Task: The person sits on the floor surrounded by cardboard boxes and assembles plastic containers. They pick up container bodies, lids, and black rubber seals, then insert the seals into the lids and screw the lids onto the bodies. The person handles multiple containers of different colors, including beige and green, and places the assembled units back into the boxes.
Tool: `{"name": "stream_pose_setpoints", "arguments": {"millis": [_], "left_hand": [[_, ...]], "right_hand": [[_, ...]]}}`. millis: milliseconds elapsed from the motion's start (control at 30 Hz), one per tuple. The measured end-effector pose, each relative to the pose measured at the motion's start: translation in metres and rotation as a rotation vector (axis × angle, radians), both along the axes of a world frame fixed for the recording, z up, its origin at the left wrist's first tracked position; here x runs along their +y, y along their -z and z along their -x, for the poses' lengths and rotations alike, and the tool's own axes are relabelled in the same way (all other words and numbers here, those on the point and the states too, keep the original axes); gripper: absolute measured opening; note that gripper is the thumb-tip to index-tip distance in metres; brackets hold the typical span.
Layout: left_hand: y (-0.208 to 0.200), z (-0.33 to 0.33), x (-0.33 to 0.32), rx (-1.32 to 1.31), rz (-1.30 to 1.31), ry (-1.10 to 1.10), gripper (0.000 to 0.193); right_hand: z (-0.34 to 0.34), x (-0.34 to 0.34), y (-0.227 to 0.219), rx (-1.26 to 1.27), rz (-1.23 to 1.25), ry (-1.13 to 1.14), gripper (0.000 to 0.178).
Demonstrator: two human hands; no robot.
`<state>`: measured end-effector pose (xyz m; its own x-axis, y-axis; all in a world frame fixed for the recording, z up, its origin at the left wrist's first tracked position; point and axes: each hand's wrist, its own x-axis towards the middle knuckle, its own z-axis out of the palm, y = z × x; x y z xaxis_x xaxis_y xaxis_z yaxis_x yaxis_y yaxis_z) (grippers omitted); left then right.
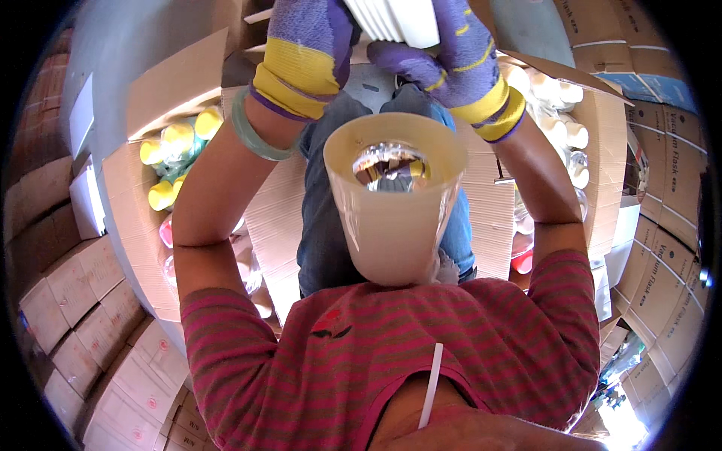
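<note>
At the top edge, my right hand [462, 75], in a purple and yellow glove, is closed on a white ridged plastic piece [402, 21], its thumb stretched along the near edge. My left hand [312, 45], gloved alike, is beside the left end of that piece; its fingers are cut off by the picture edge. Between my forearms, a cream tapered plastic shell [402, 233] rests at my lap against my shirt, mouth up. Inside its mouth shows a shiny silvery round surface [391, 164]. The far part of the white piece is out of view.
An open carton [124, 218] with yellow-capped bottles [178, 139] stands at my left. Another open carton [608, 169] at my right holds pale, plastic-wrapped items [553, 124]. Stacked cardboard boxes line the right side [665, 255] and the left side [83, 301].
</note>
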<state>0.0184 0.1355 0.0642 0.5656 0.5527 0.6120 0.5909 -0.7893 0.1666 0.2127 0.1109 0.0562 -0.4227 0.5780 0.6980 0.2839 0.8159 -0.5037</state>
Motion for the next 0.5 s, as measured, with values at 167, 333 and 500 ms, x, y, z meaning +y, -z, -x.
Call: {"name": "stream_pose_setpoints", "arguments": {"millis": [167, 333, 500], "left_hand": [[-0.028, -0.014, -0.039, -0.271, 0.009, 0.169, 0.033], [-0.033, 0.018, -0.026, -0.179, -0.360, 0.581, 0.024], [0.055, 0.074, -0.049, -0.693, 0.409, 0.111, 0.030]], "right_hand": [[0.023, -0.052, -0.073, 0.539, 0.792, -0.091, 0.075], [-0.026, -0.044, -0.078, 0.284, 0.502, -0.146, 0.056], [-0.058, -0.051, -0.054, -0.230, 0.390, -0.377, 0.053]]}}
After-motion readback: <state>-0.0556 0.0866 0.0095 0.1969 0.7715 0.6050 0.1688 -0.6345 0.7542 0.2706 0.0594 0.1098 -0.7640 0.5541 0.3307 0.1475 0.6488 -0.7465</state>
